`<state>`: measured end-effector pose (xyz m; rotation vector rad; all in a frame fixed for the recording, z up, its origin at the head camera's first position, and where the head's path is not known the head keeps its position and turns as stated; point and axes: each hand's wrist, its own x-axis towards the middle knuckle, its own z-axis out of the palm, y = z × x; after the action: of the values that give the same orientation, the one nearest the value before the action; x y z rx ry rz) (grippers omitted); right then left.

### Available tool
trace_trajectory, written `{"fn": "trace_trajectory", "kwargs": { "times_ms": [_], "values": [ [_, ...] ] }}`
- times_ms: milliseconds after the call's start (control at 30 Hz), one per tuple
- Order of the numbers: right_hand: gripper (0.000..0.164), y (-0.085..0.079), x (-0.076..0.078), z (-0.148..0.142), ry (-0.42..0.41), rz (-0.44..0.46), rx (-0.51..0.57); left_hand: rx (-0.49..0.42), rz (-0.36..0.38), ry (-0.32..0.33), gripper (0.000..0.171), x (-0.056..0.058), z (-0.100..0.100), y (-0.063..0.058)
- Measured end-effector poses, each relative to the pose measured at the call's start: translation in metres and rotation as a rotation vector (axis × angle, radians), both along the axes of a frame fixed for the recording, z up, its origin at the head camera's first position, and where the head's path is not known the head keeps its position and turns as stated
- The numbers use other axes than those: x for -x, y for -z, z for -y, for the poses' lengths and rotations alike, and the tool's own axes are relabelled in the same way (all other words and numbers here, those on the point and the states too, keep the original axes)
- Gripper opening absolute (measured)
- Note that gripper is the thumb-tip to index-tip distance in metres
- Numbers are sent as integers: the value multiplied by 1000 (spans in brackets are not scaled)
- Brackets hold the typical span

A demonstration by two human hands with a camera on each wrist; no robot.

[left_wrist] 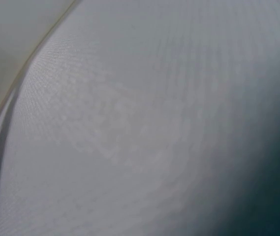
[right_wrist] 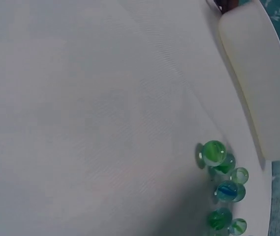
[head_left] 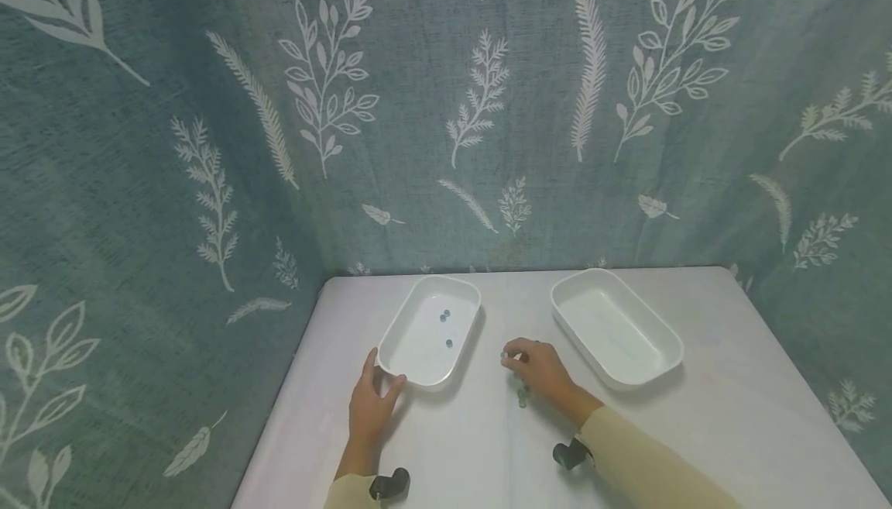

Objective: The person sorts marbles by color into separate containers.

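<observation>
**Three marbles in the left tray, one pinched marble in my right hand**

Everything here I place by the left tray. To its left and behind it hangs green-blue fabric printed with white leaves and sprigs. At its near left corner is my left hand, thumb and fingers spread apart: the fingers touch the long left side, the thumb the near end. A black camera sits at that wrist, nearer to me than the tray. The left tray itself is white, a rounded oblong standing on the white table, slightly turned. Inside it, the three marbles lie in its right half, two of them close together and one nearer to me.

Just right of the left tray, outside its rim, I have the pinched marble between thumb and fingertips; only a little of it shows, so its colour is hard to tell. Further right of the tray and closer to me, partly under my right hand, a cluster of green marbles lies on the table; from that wrist, one with a blue swirl shows among them. Farthest right of the left tray, well apart, the right tray stands beyond my right hand, white too and angled the other way.
</observation>
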<state>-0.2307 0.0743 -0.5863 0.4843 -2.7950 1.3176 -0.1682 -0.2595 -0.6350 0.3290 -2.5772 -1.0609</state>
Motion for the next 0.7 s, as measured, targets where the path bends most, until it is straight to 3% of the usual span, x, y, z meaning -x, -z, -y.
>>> {"fn": "trace_trajectory", "kwargs": {
  "times_ms": [400,700],
  "values": [
    [16,-8,14,18,-16,32,67,0,-2,-3,88,0,0,-1],
    [17,-10,27,33,22,94,13,2,15,-12,89,0,-2,-2]
  ]
}}
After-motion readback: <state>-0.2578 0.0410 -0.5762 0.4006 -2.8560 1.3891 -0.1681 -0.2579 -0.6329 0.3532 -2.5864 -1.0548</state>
